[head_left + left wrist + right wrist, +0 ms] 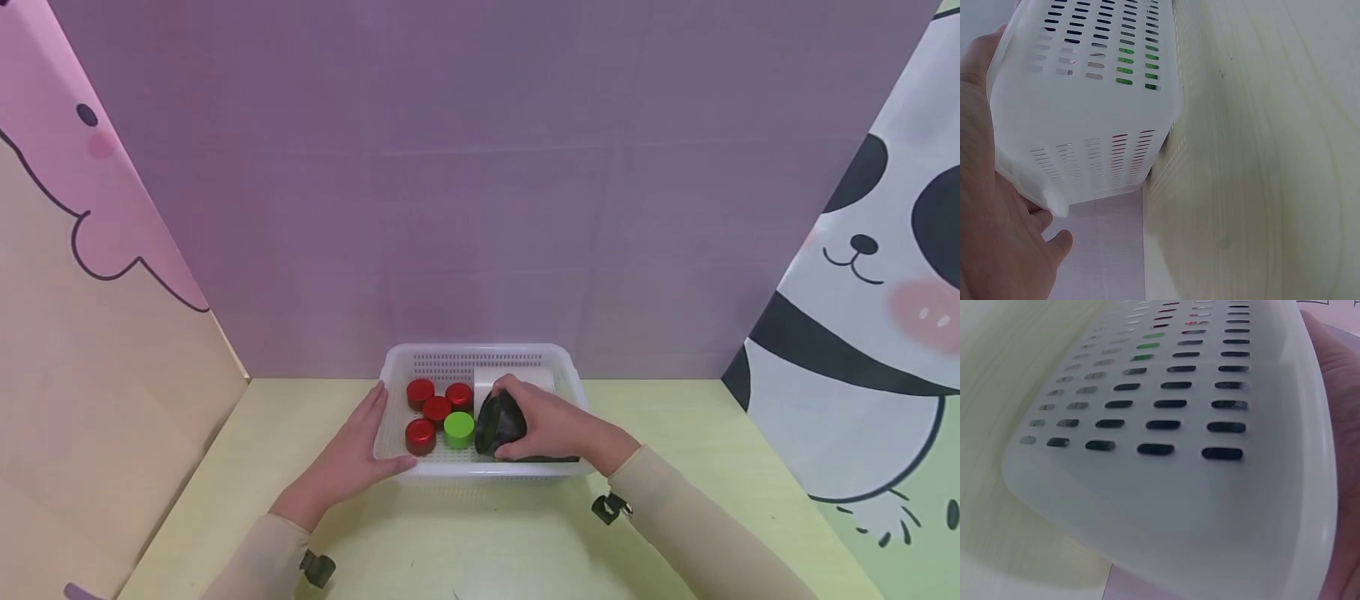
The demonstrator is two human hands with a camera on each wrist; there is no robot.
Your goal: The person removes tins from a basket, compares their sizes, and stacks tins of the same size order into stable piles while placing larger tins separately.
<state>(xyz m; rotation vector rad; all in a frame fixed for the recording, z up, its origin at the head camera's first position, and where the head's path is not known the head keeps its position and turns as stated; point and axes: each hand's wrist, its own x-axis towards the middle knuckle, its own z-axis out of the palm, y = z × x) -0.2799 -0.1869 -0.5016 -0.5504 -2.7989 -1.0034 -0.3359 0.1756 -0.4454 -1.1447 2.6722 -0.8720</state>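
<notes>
A white perforated plastic basket (pixel 483 469) stands on the table. My left hand (pixel 358 446) holds its front left corner, the thumb over the front rim and the fingers along the left side. Inside the basket my right hand (pixel 551 421) grips a shiny black rounded object (pixel 498 423), whose kind I cannot tell. Left of it sit a green round-capped item (pixel 459 429) and several red round-capped items (pixel 420 435). A white cylindrical thing (pixel 487 379) lies behind the black object, partly hidden by the right hand. Through the basket slots (pixel 1155 449) in the right wrist view something dark shows.
The pale wooden table (pixel 480 542) extends in front of the basket and to both sides. Close behind stands a purple backdrop (pixel 480 208). Side panels carry a pink cartoon figure (pixel 82 167) on the left and a panda (pixel 870 333) on the right.
</notes>
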